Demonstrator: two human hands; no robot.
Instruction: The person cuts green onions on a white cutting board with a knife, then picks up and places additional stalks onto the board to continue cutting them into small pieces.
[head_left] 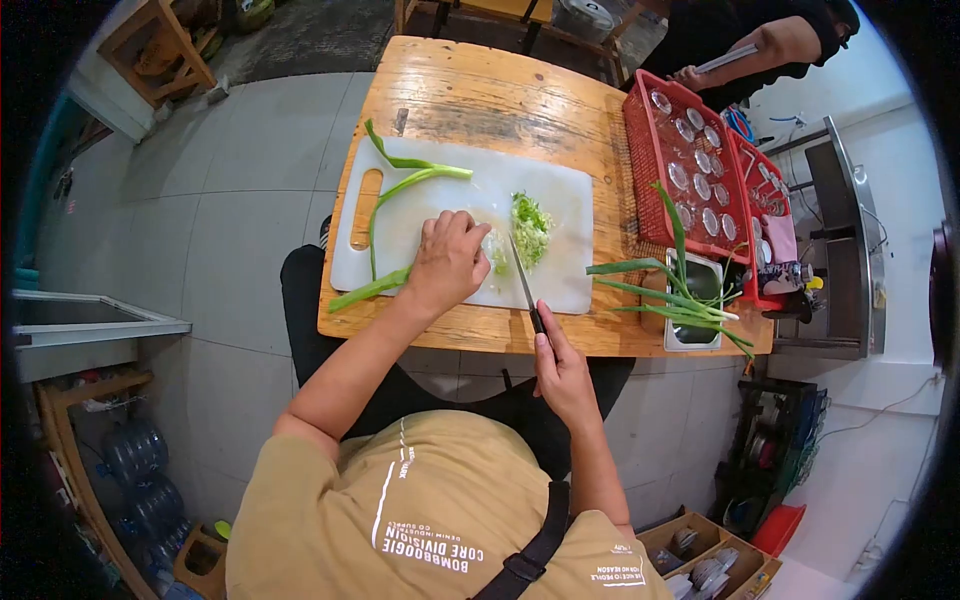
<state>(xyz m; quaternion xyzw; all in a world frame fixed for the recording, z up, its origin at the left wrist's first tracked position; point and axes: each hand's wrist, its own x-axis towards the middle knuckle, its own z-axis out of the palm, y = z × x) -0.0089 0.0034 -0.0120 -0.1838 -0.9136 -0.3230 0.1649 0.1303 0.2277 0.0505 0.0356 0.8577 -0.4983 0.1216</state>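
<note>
On a white cutting board (560, 290), my left hand (450, 260) is closed, its curled fingers pressing on a spring onion (370, 290) whose green stalk comes out below the wrist. Most of the part under the fingers is hidden. My right hand (563, 370) is wrapped round the black handle of a knife (524, 275). The blade points away from me and lies between my left fingertips and a small heap of chopped spring onion (530, 228). Another cut spring onion length (425, 172) rests near the board's far left corner.
Whole spring onions (685, 300) lie across a metal container (693, 340) at the table's right edge. Red crates (645, 190) of glasses stand behind it. Another person's arm (765, 60) is beyond the crates. The wooden table (470, 70) reaches away from me.
</note>
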